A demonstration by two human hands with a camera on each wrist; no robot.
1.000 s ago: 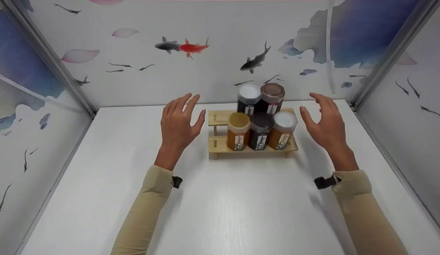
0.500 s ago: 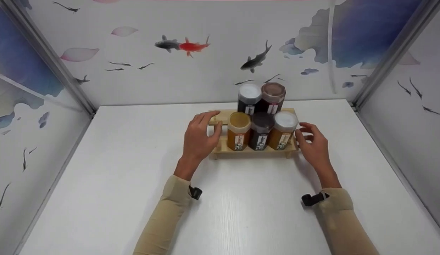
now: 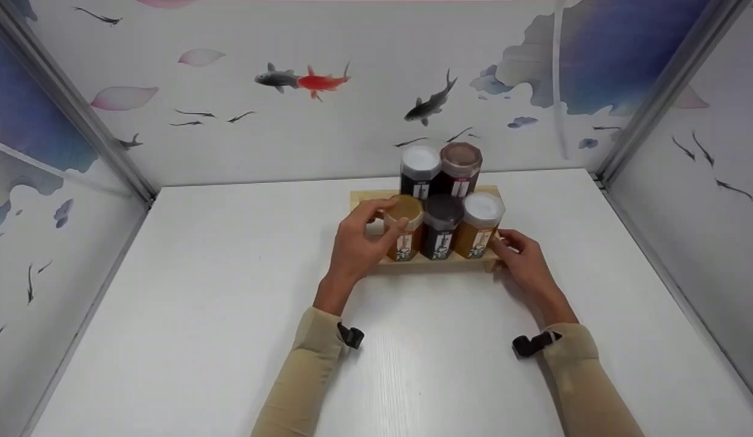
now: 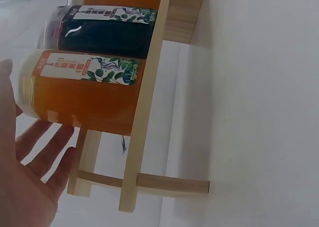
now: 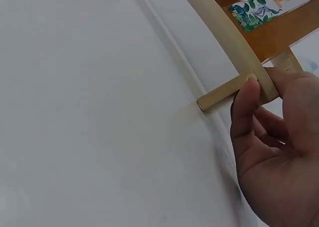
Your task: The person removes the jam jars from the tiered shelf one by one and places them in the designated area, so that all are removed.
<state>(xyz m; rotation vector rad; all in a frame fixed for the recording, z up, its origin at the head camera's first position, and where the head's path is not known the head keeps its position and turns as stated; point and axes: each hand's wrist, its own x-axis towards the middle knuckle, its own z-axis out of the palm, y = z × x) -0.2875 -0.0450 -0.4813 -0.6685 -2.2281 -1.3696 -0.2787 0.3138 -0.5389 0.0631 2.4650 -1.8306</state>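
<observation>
A two-tier wooden rack [image 3: 363, 195] stands on the table with honey-type jars upright on it. On its lower tier are an amber jar [image 4: 94, 105], a dark jar [image 3: 440, 227] and an amber jar with a white lid [image 3: 480, 226]. My left hand [image 3: 361, 243] reaches round the lid of the left amber jar. In the left wrist view its fingers [image 4: 45, 147] lie by the jar's far side, and the thumb appears slightly apart from the lid. My right hand [image 3: 526, 264] pinches the rack's right end, thumb on the leg joint [image 5: 246, 77] in the right wrist view.
On the upper tier stand a dark jar with a white lid [image 3: 420, 167] and a dark jar with a brown lid [image 3: 461, 167]. The white table [image 3: 243, 291] is bounded by a printed back wall [image 3: 230, 145] close behind the rack, and by side walls.
Both hands have come inward to the rack from either side. The left hand has moved right to the left amber jar; the right hand has taken hold of the rack's right end.
</observation>
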